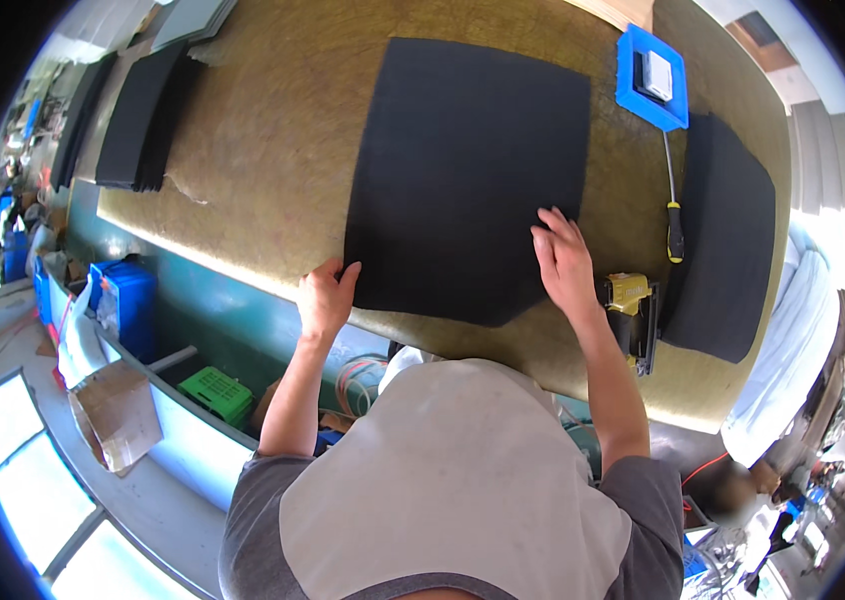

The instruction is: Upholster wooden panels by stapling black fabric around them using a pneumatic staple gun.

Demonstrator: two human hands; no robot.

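Note:
A large black sheet lies flat on the brown tabletop in front of me, its near right corner cut at a slant. At its near left edge is my left hand, fingers curled and thumb over the rim of the sheet. My right hand rests by the sheet's right edge with fingers stretched out and apart, holding nothing. Just right of that forearm stands a yellow and black nail gun. Farther right lie a screwdriver with a black and yellow handle and more black sheets.
A blue tray with small boxes sits at the far right of the worktable. Stacked black sheets lie at the far left. Below the table's left edge are a green crate, a blue bin and a cardboard box.

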